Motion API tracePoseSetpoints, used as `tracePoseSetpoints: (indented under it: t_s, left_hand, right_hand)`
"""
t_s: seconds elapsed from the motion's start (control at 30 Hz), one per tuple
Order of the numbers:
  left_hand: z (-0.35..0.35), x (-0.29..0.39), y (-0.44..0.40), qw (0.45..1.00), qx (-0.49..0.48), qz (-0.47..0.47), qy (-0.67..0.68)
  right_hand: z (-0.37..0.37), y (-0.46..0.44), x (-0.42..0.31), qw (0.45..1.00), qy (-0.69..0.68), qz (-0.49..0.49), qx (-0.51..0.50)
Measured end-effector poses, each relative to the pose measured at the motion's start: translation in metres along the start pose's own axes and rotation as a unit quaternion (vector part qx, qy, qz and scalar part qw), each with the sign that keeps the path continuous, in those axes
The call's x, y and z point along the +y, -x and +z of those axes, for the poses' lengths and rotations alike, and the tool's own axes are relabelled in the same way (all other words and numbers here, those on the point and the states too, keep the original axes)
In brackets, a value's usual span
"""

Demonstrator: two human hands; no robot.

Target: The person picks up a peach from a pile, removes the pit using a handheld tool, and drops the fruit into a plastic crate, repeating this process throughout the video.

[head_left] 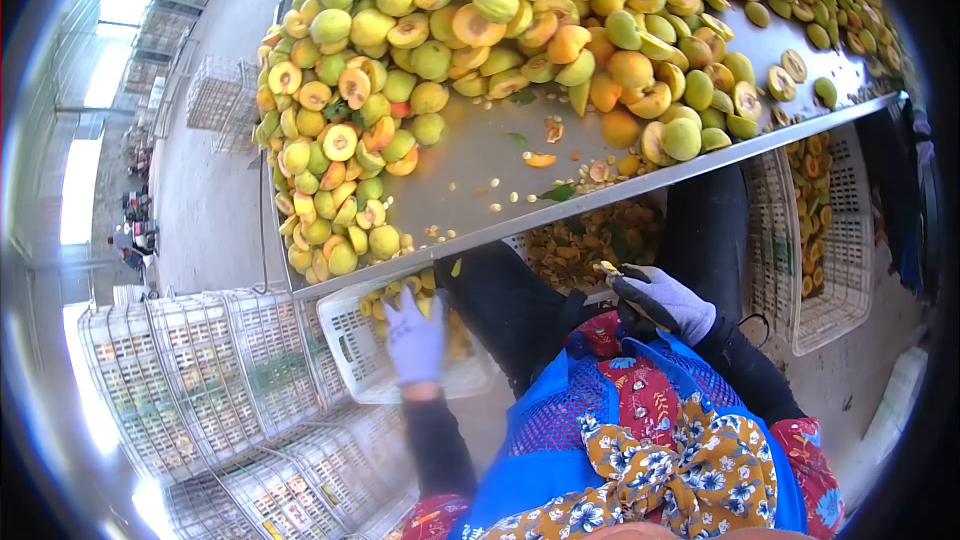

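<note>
My left hand (414,338), in a pale glove and a little blurred, is over a white crate (345,345) of yellow fruit pieces at the table's lower left. Its fingers are spread, with nothing seen in them. My right hand (668,298), in a pale glove with dark palm, is closed near my lap around a small yellowish piece (608,267) at its fingertips; what exactly it is cannot be made out. Above both hands, halved yellow-green fruit (430,60) lies heaped on a metal table (455,180), with loose pits and leaves near its edge.
Under the table, a container of pits and scraps (590,245) stands between my legs. Another crate (840,240) with fruit halves is at the right. Stacked empty-looking crates (210,350) stand at the lower left. Several people are far off at the left.
</note>
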State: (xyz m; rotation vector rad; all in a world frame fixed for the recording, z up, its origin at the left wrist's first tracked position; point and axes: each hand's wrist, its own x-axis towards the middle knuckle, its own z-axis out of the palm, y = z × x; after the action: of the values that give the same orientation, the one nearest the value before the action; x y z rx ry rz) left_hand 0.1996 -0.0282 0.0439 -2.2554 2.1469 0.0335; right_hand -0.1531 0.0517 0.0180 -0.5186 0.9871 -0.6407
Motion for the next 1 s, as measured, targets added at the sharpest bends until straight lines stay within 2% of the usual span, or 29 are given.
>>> tracePoseSetpoints:
  t_s: [0.03,0.1,0.17,0.2,0.23,0.27,0.3,0.33,0.37,0.4,0.43,0.47,0.5,0.57,0.6,0.67,0.7,0.73,0.77,0.8,0.83,0.87,0.93,1.0]
  left_hand:
    - [0.002,-0.016,-0.007,0.997,0.054,0.018,-0.045]
    - [0.018,-0.04,-0.057,0.987,0.112,0.11,-0.012]
    - [0.004,-0.007,-0.125,0.998,0.048,0.022,0.041]
    - [0.036,-0.021,-0.169,0.996,0.029,0.082,-0.018]
    - [0.069,-0.033,-0.214,0.987,0.016,0.142,-0.073]
    - [0.082,-0.034,-0.233,0.98,-0.106,0.089,0.145]
    - [0.093,-0.034,-0.251,0.875,-0.197,-0.035,0.44]
    - [0.106,-0.034,-0.269,0.754,-0.229,-0.167,0.592]
    - [0.122,-0.024,-0.272,0.673,-0.188,-0.154,0.698]
    - [0.122,-0.022,-0.269,0.706,-0.192,-0.114,0.673]
    - [0.12,-0.019,-0.264,0.736,-0.193,-0.073,0.645]
    - [0.12,-0.017,-0.259,0.763,-0.19,-0.033,0.617]
    - [0.083,0.008,-0.234,0.727,-0.243,-0.114,0.632]
    - [0.054,0.031,-0.199,0.669,-0.313,-0.107,0.665]
    - [0.067,0.028,-0.187,0.783,-0.202,0.102,0.58]
    - [0.047,0.055,-0.151,0.819,-0.143,0.226,0.508]
    - [0.039,0.068,-0.136,0.784,-0.188,0.209,0.553]
    - [0.033,0.081,-0.124,0.743,-0.235,0.186,0.598]
    - [0.028,0.094,-0.115,0.686,-0.301,0.106,0.654]
    - [0.006,0.111,-0.099,0.792,-0.172,0.293,0.508]
    - [-0.013,0.127,-0.084,0.837,-0.043,0.45,0.309]
    - [0.013,0.126,-0.081,0.739,-0.23,0.29,0.563]
    - [0.085,0.125,-0.07,0.587,-0.304,0.058,0.748]
    - [0.085,0.142,-0.05,0.729,-0.172,0.16,0.642]
  right_hand:
    - [-0.002,-0.008,0.009,0.999,0.048,-0.001,0.011]
    - [-0.002,-0.02,0.014,0.992,0.123,-0.013,0.016]
    - [-0.003,-0.026,0.011,0.984,0.177,-0.036,0.014]
    - [-0.005,-0.029,0.017,0.959,0.261,-0.097,0.045]
    - [-0.002,-0.026,0.014,0.913,0.366,-0.139,0.115]
    - [0.0,-0.022,0.014,0.904,0.367,-0.166,0.145]
    - [-0.005,-0.023,0.024,0.867,0.41,-0.211,0.19]
    - [-0.005,-0.021,0.026,0.881,0.379,-0.198,0.203]
    - [-0.005,-0.014,0.021,0.901,0.354,-0.146,0.202]
    - [-0.01,-0.017,0.03,0.912,0.337,-0.109,0.205]
    - [-0.014,-0.016,0.035,0.916,0.321,-0.151,0.187]
    - [-0.015,-0.011,0.029,0.926,0.312,-0.134,0.169]
    - [-0.013,-0.006,0.023,0.935,0.299,-0.117,0.148]
    - [-0.011,-0.002,0.019,0.928,0.306,-0.105,0.183]
    - [-0.01,0.0,0.018,0.925,0.309,-0.1,0.198]
    - [-0.007,0.009,0.006,0.916,0.328,-0.097,0.209]
    - [-0.005,0.011,0.001,0.913,0.34,-0.097,0.206]
    - [-0.003,0.011,0.002,0.894,0.361,-0.152,0.218]
    - [0.003,0.014,-0.006,0.905,0.327,-0.162,0.218]
    - [0.006,0.014,-0.006,0.888,0.342,-0.193,0.239]
    - [0.009,0.012,-0.004,0.871,0.355,-0.224,0.255]
    - [0.013,0.014,-0.009,0.861,0.364,-0.248,0.256]
    - [0.019,0.02,-0.023,0.837,0.401,-0.271,0.254]
    - [0.023,0.019,-0.027,0.815,0.427,-0.3,0.251]
